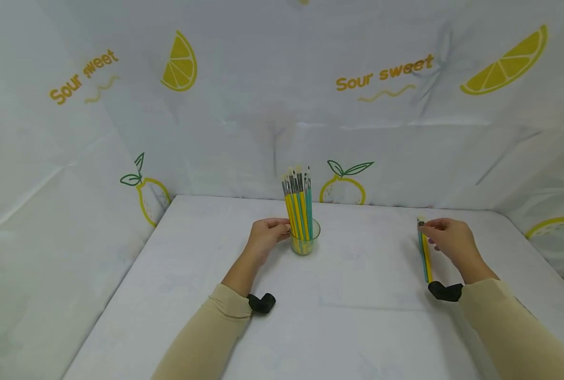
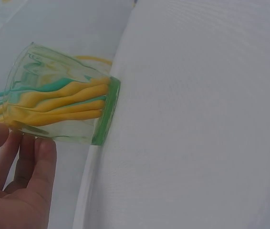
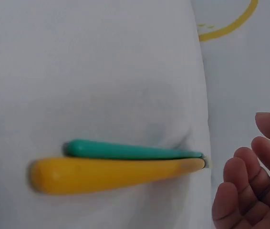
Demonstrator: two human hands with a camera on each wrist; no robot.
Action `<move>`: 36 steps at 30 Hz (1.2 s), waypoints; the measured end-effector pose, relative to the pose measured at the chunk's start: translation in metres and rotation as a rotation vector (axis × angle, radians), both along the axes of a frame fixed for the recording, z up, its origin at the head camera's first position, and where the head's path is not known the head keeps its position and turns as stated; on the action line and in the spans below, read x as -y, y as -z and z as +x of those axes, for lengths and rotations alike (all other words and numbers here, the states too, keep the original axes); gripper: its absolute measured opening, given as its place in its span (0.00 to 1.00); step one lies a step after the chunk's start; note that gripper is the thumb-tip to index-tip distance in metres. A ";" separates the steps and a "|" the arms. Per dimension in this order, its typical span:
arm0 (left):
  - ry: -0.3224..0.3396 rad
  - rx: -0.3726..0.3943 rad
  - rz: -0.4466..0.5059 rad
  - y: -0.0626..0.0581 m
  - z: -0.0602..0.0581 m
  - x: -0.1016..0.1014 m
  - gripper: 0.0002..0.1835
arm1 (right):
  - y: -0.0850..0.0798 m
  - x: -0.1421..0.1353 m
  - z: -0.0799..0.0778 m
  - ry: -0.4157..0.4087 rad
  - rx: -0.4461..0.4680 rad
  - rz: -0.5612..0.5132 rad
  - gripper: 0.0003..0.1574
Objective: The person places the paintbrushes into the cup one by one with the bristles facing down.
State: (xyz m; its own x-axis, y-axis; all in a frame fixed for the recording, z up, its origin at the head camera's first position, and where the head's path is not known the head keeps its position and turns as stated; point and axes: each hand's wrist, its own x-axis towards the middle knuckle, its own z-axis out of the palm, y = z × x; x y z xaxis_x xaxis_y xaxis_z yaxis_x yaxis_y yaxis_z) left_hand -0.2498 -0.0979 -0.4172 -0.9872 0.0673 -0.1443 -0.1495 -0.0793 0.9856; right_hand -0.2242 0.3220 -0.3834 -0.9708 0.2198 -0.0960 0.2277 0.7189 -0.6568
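Observation:
A clear greenish glass cup [image 1: 316, 231] stands upright on the white table, bunched full of yellow and teal paintbrushes [image 1: 299, 203], bristles up. My left hand [image 1: 269, 238] pinches the cup near its rim from the left side. The left wrist view shows the fingertips against the glass wall [image 2: 70, 130], close to the yellow handles. To the right, a yellow paintbrush [image 1: 428, 264] and a teal paintbrush [image 1: 422, 254] lie side by side. My right hand [image 1: 453, 240] hovers at their bristle ends; in the right wrist view its thumb and loosely bent fingers are apart from the brushes.
White cloth with printed lemons covers the table [image 1: 358, 338] and the wall [image 1: 263, 68] right behind it. A black strap piece [image 1: 262, 303] sits at the left wrist and another [image 1: 445, 292] at the right, close to the loose brushes' handle ends.

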 end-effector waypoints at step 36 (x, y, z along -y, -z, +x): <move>0.000 0.003 0.010 -0.001 0.000 0.000 0.11 | 0.017 -0.024 -0.012 0.117 0.312 -0.033 0.31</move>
State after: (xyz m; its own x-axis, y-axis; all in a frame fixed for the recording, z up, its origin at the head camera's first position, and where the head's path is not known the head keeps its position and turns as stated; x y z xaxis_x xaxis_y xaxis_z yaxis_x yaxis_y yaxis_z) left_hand -0.2497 -0.0977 -0.4166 -0.9868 0.0686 -0.1470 -0.1528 -0.0891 0.9842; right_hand -0.2364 0.3464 -0.4002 -0.8618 0.3202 -0.3935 0.5014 0.6553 -0.5650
